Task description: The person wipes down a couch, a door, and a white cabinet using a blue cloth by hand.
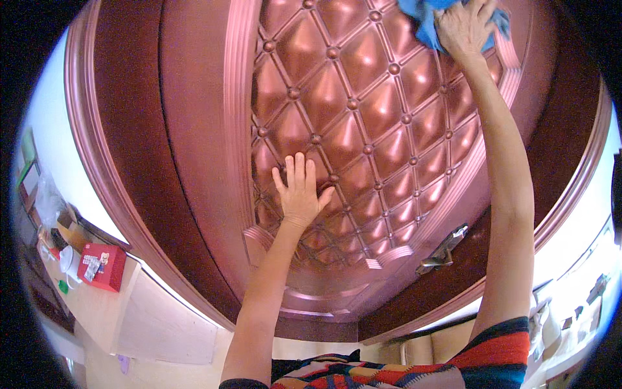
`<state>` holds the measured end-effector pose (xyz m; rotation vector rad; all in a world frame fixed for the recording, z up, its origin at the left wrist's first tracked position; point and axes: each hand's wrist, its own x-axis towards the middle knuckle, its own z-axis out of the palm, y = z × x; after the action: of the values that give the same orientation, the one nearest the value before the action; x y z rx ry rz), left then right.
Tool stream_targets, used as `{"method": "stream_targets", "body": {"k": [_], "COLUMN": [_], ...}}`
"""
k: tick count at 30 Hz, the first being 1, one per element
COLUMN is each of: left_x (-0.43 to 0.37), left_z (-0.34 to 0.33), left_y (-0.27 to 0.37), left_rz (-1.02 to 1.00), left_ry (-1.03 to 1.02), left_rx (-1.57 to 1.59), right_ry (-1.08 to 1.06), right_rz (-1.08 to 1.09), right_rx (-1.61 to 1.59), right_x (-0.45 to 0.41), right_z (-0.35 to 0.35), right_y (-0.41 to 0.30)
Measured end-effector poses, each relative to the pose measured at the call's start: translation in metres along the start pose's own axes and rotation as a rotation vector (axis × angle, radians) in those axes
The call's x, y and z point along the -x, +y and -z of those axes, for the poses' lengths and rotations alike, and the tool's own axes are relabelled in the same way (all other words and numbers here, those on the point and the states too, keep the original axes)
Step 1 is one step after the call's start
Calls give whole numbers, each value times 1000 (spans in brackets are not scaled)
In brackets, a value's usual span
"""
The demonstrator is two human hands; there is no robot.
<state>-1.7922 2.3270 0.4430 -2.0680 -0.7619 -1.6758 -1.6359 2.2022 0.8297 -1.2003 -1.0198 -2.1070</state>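
Note:
In front of me stands a door with a reddish-brown tufted panel, its diamonds marked by raised ribs and round studs. Flat against the panel's lower left lies my left hand, fingers spread and nothing held. My right hand is raised to the panel's upper right corner and presses on a blue cloth, part of which is cut off by the picture's top edge. Ribbed moulding frames the tufted part. Below my right forearm, a metal door handle sits on the door's right side.
A dark wood frame surrounds the door. At the left, a wooden cabinet carries a red box, a white cup and other small items. A bright counter or sill with objects appears at the far right.

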Motion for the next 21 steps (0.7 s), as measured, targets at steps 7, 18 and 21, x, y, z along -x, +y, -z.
{"method": "stream_targets", "body": {"k": [7, 18, 21], "left_x": [4, 3, 5], "left_z": [2, 3, 2], "left_y": [-4, -6, -8], "left_rz": [-16, -18, -20], "left_ry": [18, 3, -18], "left_rx": [43, 14, 11], "right_ry": [-439, -132, -246], "right_rz": [-38, 604, 236], "right_rx": [142, -463, -359], "right_x": [22, -23, -58], "right_z": [38, -5, -4], "right_y": [-143, -170, -120]}}
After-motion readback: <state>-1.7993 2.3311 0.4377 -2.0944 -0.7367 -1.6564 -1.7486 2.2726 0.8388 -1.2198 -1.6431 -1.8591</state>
